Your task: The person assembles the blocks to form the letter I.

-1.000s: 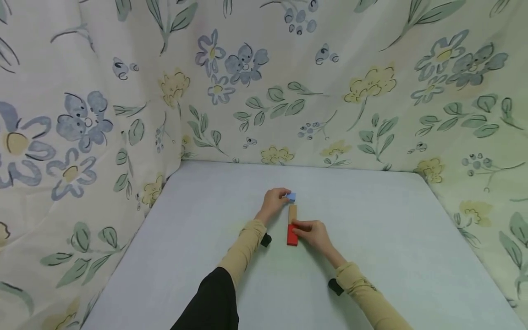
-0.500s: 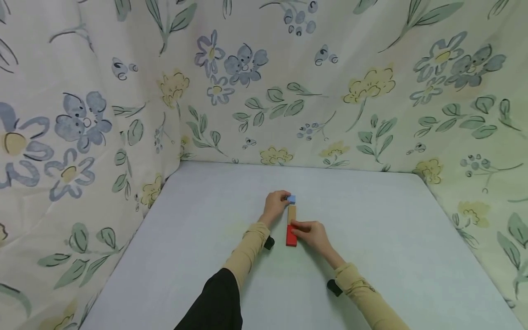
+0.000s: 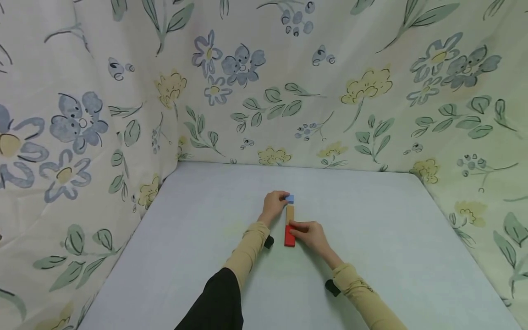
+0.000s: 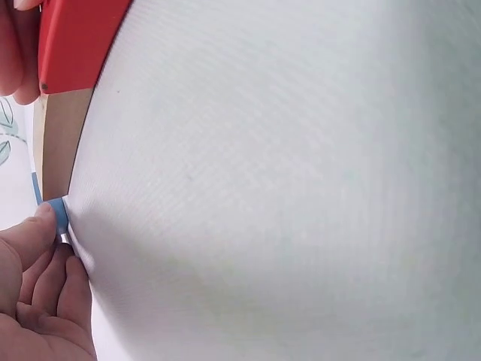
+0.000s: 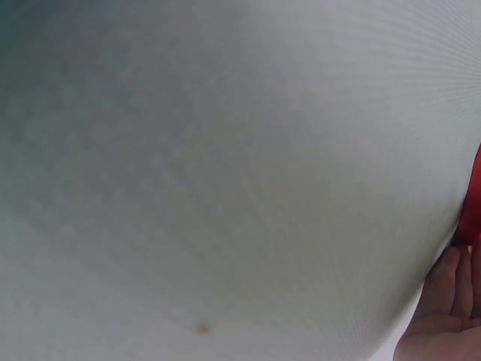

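Note:
A red block point(image 3: 290, 236), a plain wooden block point(image 3: 290, 214) and a small blue block point(image 3: 290, 199) lie in a line on the white table. My left hand point(image 3: 274, 205) pinches the blue block at the far end; in the left wrist view the thumb presses on it, close to the wooden block's end. My right hand point(image 3: 310, 234) holds the red block near where it meets the wooden one, fingertips on its upper part. Only a sliver of red block point(image 5: 472, 210) shows beside the fingers in the right wrist view.
Floral curtains point(image 3: 264, 91) hang along the back and both sides of the white table point(image 3: 392, 238). Black wrist cameras sit under each forearm, the left one point(image 3: 268, 242) close to the red block and the right one point(image 3: 332, 288) nearer the front.
My left hand has drawn the blue block slightly toward me, narrowing its gap to the wooden block. The right hand stays at the red block. The head view has shifted slightly.

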The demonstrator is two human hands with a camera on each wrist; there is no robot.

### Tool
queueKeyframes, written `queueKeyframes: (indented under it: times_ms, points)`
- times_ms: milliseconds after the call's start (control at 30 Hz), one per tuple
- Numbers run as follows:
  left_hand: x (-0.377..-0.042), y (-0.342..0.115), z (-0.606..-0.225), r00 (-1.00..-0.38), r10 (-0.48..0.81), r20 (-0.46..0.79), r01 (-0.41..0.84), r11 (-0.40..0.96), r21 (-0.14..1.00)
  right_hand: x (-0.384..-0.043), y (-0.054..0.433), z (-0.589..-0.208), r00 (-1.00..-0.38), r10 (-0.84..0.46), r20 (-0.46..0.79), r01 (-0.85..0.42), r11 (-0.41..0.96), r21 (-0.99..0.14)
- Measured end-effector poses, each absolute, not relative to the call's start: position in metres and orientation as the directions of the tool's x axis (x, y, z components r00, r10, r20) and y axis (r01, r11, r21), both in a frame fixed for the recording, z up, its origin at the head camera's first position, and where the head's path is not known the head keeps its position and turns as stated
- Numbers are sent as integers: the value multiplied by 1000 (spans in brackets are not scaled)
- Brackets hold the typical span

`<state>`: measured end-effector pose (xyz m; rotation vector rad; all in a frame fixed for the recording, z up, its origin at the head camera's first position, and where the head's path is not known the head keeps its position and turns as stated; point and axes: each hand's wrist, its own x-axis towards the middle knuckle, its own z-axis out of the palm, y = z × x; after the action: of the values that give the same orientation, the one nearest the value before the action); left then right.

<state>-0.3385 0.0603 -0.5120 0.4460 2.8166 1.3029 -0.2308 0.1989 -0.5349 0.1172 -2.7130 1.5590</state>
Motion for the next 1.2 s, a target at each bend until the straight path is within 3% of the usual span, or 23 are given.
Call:
queueKeyframes:
  times_ms: [1200]
  points:
    - [-339,65,-517,-957,248,153,278,617,737,-228,199,-530,-997,-55,52,-73,511,-857]
